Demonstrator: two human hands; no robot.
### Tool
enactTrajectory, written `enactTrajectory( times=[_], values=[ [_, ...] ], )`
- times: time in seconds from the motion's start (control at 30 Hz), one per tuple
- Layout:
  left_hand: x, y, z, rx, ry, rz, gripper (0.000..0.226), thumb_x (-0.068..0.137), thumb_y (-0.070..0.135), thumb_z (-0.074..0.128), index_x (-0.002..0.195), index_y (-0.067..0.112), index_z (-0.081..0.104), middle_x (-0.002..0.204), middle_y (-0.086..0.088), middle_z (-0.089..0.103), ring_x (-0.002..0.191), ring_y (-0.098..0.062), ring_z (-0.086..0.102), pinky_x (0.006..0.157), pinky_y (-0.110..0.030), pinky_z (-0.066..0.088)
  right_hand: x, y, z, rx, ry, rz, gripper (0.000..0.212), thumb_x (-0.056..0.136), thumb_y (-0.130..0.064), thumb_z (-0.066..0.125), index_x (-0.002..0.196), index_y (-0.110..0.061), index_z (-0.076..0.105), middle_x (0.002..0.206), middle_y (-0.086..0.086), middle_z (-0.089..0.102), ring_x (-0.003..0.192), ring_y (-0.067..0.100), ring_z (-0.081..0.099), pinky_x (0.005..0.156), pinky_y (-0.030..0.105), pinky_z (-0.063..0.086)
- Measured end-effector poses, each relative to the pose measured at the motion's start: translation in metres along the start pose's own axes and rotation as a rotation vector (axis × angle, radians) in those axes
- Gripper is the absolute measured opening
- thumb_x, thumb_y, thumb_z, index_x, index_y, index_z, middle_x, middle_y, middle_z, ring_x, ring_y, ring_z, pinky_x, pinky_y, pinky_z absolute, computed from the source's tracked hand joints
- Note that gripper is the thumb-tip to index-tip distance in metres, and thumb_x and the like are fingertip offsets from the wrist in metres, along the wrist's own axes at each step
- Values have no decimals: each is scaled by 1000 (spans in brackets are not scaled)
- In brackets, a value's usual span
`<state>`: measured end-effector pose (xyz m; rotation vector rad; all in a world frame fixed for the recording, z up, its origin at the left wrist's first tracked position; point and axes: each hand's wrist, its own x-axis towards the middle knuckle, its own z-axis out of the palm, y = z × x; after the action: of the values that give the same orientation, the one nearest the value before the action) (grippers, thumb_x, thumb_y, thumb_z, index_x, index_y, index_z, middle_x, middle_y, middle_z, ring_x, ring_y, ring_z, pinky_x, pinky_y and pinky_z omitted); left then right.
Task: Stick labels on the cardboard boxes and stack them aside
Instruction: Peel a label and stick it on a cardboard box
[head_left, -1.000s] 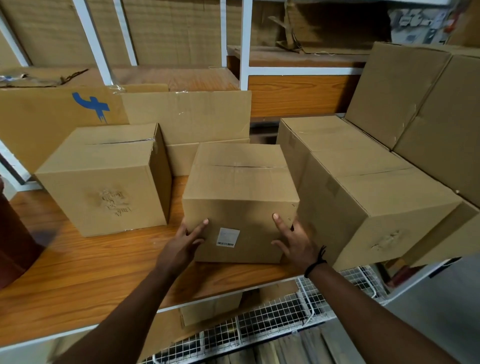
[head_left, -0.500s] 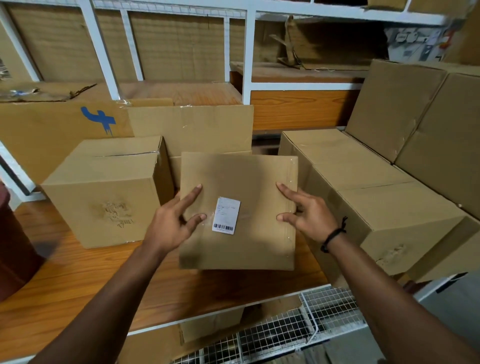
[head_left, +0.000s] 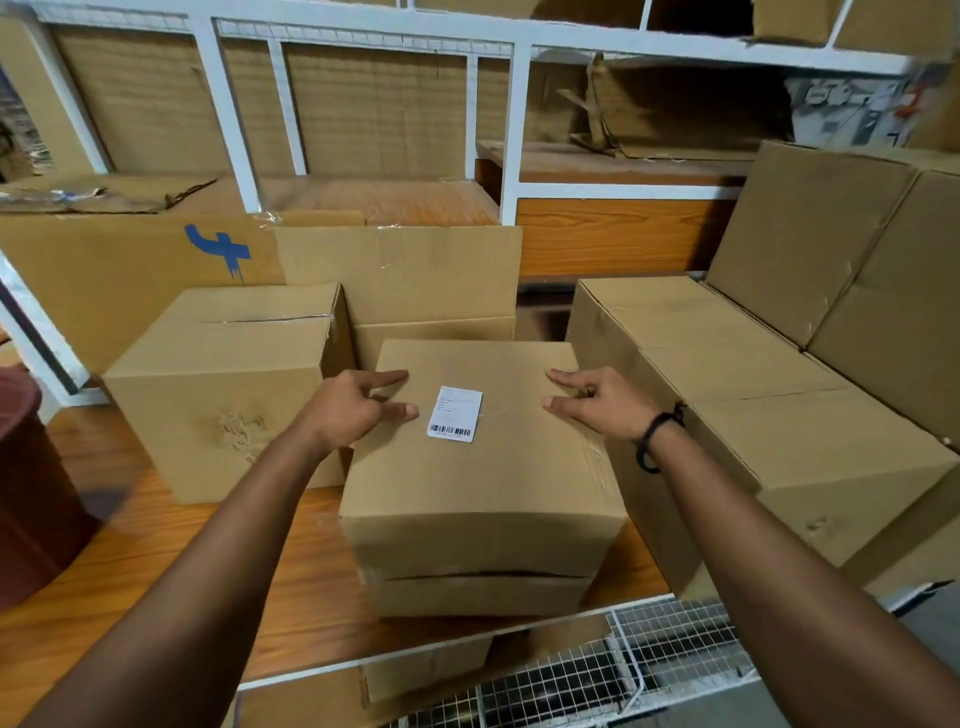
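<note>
Head view: cardboard box sitting on wooden shelf, white label facing up; left hand and right hand resting on top, fingers loosely spread, gripping nothing.

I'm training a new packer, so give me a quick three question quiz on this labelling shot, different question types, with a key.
1. True or false: the white barcode label is on the top face of the middle box.
2. Which hand wears the black wristband? A left, B right.
3. Fill in: the big flat carton behind carries a ____ painted mark.

Key: 1 true. 2 B, the right hand. 3 blue.
</note>
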<state>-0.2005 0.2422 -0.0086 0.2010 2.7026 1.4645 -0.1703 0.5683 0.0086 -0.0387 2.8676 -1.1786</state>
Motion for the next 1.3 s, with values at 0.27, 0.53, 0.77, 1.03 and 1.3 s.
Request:
enactTrajectory(
  times=[0.27,0.53,0.77,1.03,1.3],
  values=[
    [0,-10,7,117,-131,-85,101,55,79,65,146,40,43,153,1,42,140,-16,39,114,-38,33,14,10,9,23,-110,41,55,87,-48,64,138,-39,47,150,-6,39,138,18,36,113,41,28],
    [-10,-9,15,463,-172,0,136,42,95,47,157,33,9,164,-1,-17,149,-16,-19,122,-49,0,15,-29,9,-377,50,-119,31,86,-48,64,117,-44,62,127,-4,51,124,19,39,101,41,35],
    [-9,-9,16,516,-185,33,135,44,94,41,158,29,7,165,7,-11,151,-15,-12,122,-50,3,39,-84,57,-332,-238,-191,41,88,-9,44,111,-32,68,100,-8,61,96,16,57,87,35,49],
    [-11,-9,16,496,-182,21,131,50,90,48,158,29,7,165,9,-11,151,-16,-10,121,-53,4,57,-108,63,-170,-338,-53,43,85,9,33,107,-3,68,82,-3,60,92,16,56,77,26,45],
    [-14,-6,17,466,-166,25,126,54,84,54,158,27,9,165,8,-9,151,-15,-8,121,-54,6,58,-110,62,-150,-358,-8,39,83,10,36,85,-12,67,80,-2,61,78,11,53,68,21,42]
  ],
)
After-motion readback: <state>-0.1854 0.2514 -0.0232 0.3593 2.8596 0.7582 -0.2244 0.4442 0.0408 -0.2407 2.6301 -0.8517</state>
